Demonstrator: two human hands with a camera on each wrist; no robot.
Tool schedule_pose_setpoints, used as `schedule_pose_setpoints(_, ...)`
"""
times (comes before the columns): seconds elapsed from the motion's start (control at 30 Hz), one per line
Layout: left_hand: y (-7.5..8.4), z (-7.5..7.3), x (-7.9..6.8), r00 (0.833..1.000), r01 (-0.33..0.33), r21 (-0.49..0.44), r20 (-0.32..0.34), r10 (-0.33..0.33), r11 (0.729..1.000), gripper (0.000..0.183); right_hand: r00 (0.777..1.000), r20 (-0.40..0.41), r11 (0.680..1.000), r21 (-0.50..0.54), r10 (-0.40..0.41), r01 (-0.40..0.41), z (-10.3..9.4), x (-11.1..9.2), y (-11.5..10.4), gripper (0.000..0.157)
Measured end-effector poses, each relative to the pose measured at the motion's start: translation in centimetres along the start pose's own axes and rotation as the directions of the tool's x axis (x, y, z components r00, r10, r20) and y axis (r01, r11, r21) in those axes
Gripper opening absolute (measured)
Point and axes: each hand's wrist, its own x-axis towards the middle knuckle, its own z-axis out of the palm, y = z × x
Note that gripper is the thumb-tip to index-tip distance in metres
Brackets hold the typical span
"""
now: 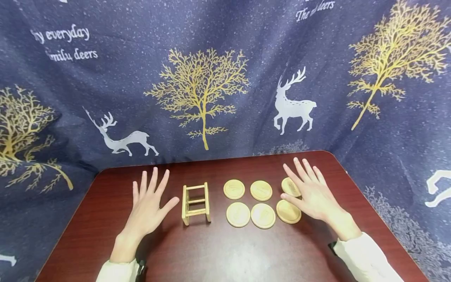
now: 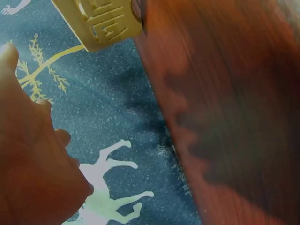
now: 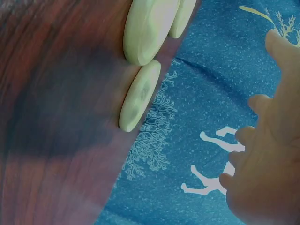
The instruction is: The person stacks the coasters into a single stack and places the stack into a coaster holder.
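My left hand is held over the left of the table with its fingers spread and nothing in it. Just right of its thumb stands a small wooden coaster rack with crossbars; the left wrist view shows a carved side panel. Two rows of round wooden coasters lie flat in the middle and to the right, among them a back-left coaster and a front-middle coaster. With fingers spread, my empty right hand hovers by the rightmost pair, partly covering the back-right coaster.
The dark red wooden table has rounded far corners. Behind it and at both sides hangs a blue cloth printed with gold trees and white deer. Shadows of the hands fall on the tabletop.
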Motion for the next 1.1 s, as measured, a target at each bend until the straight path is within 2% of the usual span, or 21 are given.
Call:
schedule_pose_setpoints(0.13, 0.4, 0.4, -0.3, 1.0, -0.002, -0.041, -0.012, 0.001, 0.999, 0.09, 1.0, -0.022, 1.0, 0.004, -0.003, 0.003, 0.2, -0.2, -0.3, 0.093)
schedule_pose_setpoints(0.37, 1.5, 1.6, -0.6, 0.999, 0.037, -0.154, 0.024, -0.033, 0.987, 0.087, 0.999, -0.052, 0.999, 0.04, 0.0, 0.002, 0.5, -0.8, -1.2, 0.095)
schedule_pose_setpoints(0.83, 3.3, 3.3, -1.1, 0.996, 0.034, -0.207, 0.093, -0.015, 0.978, 0.092, 0.998, -0.064, 0.997, 0.072, 0.022, -0.017, 1.4, -2.6, -1.5, 0.09)
schedule_pose_setpoints(0.97, 3.4, 3.9, -1.0, 0.994, 0.023, -0.251, 0.105, 0.003, 0.968, 0.095, 0.997, -0.065, 0.995, 0.094, 0.03, -0.024, 1.7, -2.9, -1.6, 0.09)
schedule_pose_setpoints(1.1, 3.2, 4.3, -1.0, 0.991, 0.038, -0.322, 0.13, 0.005, 0.946, 0.098, 0.998, -0.048, 0.993, 0.11, 0.04, -0.035, 1.9, -3.1, -1.7, 0.09)
